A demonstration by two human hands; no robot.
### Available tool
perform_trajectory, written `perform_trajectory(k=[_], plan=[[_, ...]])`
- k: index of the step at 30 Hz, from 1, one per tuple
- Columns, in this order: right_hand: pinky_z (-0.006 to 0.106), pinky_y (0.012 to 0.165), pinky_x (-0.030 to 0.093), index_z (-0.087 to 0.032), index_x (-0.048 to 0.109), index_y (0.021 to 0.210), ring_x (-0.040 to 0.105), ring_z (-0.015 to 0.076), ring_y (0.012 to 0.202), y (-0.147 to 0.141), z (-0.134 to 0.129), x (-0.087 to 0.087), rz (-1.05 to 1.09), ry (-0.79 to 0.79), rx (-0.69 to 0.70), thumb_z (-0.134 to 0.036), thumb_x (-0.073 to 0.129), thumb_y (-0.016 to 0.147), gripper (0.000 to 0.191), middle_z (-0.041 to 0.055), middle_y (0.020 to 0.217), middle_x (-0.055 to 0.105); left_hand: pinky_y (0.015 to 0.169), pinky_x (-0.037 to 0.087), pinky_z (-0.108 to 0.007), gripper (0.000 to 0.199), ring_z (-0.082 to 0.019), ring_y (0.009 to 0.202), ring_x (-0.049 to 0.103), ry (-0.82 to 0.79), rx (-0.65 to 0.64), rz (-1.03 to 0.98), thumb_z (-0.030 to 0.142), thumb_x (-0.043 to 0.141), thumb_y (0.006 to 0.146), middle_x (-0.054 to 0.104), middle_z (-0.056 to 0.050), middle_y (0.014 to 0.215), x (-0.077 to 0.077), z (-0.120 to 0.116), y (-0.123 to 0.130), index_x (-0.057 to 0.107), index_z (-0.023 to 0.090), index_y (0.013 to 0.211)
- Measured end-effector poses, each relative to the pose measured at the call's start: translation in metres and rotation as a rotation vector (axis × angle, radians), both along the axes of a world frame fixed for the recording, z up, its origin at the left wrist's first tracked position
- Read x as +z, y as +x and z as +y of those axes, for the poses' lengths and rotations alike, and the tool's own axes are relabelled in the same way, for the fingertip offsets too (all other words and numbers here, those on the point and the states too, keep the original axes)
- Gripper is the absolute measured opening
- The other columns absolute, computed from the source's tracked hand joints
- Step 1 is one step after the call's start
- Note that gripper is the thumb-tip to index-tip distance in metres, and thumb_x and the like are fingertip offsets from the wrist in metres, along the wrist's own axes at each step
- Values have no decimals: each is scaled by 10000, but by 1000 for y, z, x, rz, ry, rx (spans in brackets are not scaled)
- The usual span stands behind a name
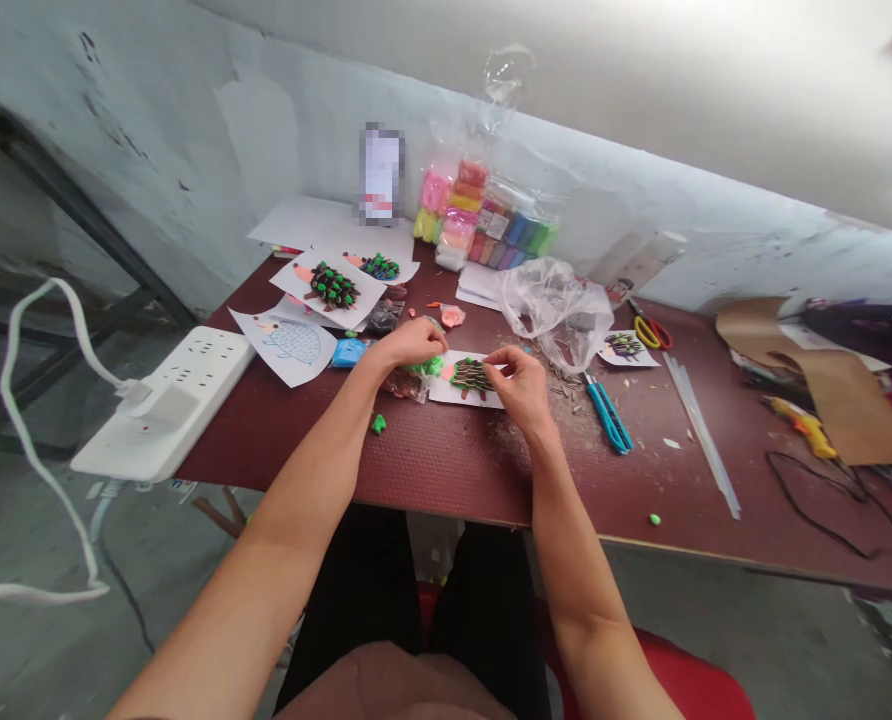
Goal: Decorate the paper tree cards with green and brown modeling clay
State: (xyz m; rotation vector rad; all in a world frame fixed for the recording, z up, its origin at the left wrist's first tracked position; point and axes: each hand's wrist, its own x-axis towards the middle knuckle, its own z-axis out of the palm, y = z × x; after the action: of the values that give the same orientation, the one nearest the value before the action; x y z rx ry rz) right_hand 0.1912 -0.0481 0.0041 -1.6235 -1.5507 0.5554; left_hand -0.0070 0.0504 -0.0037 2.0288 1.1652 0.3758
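Near edge of maroon laminate table (386,490): stray green clay bit (378,424) at left, blue-handled utility knife (607,412) at right. Mid-table, paper card (470,392) bears ridged brown-and-green clay spines (470,376). Left hand (412,343) half-closed, pinching soft green clay (429,366); right hand (517,385) pinching the spines. Crumpled plastic bag (555,312) just beyond; bagged clay packs (483,215) far.

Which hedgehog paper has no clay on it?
The leftmost sheet, beside the power strip, shows only blue lines; the others carry brown and green clay.
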Motion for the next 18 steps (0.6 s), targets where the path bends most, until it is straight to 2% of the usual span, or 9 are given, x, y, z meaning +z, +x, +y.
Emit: perform_trajectory(k=[6, 13, 18], plan=[[258, 552, 395, -187, 692, 794, 527, 130, 550, 2, 2, -3, 43, 0, 14, -320, 627, 739, 159, 28, 741, 704, 781, 529, -246, 307, -201, 854, 700, -10, 3, -12, 168, 560, 730, 789, -67, 876, -3, 2, 0, 825, 133, 879], [290, 625, 423, -171, 757, 786, 575, 163, 614, 6, 3, -3, -54, -28, 13, -344, 624, 803, 218, 57, 730, 724, 815, 530, -259, 307, -203, 885, 702, -24, 2, -16, 179, 562, 756, 793, -75, 929, -2, 1, -1, 822, 128, 910], [317, 711, 456, -171, 783, 976, 613, 189, 711, 8, 4, -8, -105, 5, -12, -291, 564, 829, 290, 87, 880, 760, 856, 526, -251, 318, -198, 890, 709, -10, 0, -2, 177, 558, 765, 796, -64, 957, 0, 0, -2, 824, 137, 935]])
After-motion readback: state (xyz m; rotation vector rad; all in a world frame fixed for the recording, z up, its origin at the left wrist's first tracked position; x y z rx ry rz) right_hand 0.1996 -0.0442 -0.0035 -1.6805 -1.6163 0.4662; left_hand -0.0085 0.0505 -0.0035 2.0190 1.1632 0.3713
